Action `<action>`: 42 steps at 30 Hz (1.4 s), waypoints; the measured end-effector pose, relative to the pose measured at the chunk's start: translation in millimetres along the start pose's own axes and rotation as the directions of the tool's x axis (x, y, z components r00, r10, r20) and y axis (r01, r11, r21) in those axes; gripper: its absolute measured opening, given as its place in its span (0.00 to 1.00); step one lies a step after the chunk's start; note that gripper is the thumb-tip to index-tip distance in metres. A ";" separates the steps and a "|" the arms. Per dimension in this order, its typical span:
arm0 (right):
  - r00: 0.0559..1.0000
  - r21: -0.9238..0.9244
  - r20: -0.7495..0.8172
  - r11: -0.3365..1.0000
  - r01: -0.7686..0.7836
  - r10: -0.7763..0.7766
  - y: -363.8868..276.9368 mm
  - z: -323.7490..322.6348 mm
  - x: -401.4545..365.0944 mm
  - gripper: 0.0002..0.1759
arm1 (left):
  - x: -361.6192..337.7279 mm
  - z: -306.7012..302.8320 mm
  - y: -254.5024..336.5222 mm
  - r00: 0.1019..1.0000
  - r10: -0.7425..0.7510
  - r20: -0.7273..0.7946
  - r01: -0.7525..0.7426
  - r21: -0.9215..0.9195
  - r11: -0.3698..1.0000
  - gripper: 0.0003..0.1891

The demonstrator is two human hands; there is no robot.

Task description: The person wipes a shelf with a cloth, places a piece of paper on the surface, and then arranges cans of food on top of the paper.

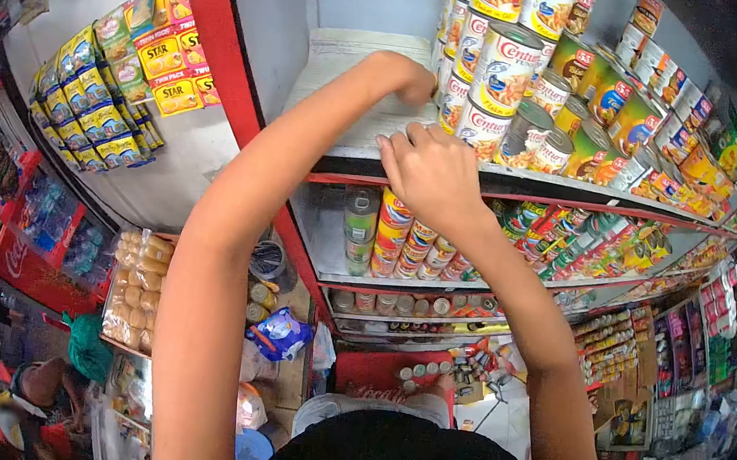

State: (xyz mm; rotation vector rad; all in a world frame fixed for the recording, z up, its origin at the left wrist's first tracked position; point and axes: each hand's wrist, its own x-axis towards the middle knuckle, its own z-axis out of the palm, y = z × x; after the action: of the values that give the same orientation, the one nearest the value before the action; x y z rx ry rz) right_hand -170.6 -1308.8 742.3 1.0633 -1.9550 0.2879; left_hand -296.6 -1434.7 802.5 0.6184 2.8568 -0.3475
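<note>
My left hand (417, 87) reaches over the upper shelf, bent at the wrist, beside the left side of stacked Century Tuna cans (507, 69). Its fingers are smeared and partly hidden, so I cannot make out a hold. My right hand (434, 169) is at the shelf's front edge, back of the hand up, just below and left of a lower tuna can (482, 130). Its fingers bend over loosely with the thumb apart; the fingertips are partly hidden, and no held thing shows.
Paper lines the upper shelf (335, 44). More cans (602, 93) fill its right side. Taller cans (394, 219) stand on the shelf below. Star sachets (165, 57) hang at left, above packed bread rolls (137, 285). Cans stand on a red surface (362, 370) below. A person (42, 384) is at lower left.
</note>
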 end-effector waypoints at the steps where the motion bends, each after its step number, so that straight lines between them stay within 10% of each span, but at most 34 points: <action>1: 1.000 0.021 -0.014 1.000 0.006 -0.006 0.4 0.1 -0.8 0.16 | -0.8 -3.0 0.7 1.000 0.005 0.000 -0.005 -0.001 1.000 0.25; 7: 0.999 0.061 -0.031 0.998 0.013 -0.011 1.6 1.1 -1.9 0.16 | 9.4 2.9 -20.5 0.987 0.068 -0.148 -0.094 -0.173 0.980 0.20; 19: 1.000 0.063 -0.020 0.998 0.000 0.001 3.2 1.5 -0.1 0.17 | 3.1 -6.4 -28.8 0.992 -0.117 0.048 0.123 -0.147 0.981 0.28; 30: 0.999 0.077 -0.045 0.997 0.021 -0.017 4.8 4.3 -0.3 0.15 | 52.1 16.3 -47.5 0.960 -0.217 -0.177 0.235 0.085 0.968 0.40; 37: 0.996 0.083 -0.086 0.996 0.028 -0.021 6.0 5.1 -0.1 0.14 | 24.7 16.2 -74.2 0.904 -0.213 -0.370 0.143 -0.210 0.967 0.26; 42: 0.994 0.077 -0.101 0.996 0.041 -0.034 6.1 5.7 -1.9 0.14 | 0.1 18.2 -91.3 0.736 -0.676 0.020 0.661 -0.233 0.713 0.18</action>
State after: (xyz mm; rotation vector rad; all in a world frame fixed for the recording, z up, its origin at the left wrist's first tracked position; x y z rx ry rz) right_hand -178.1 -1307.1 738.6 1.1144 -1.8461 0.3928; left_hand -333.1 -1520.3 802.1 -0.4997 3.0183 -0.0872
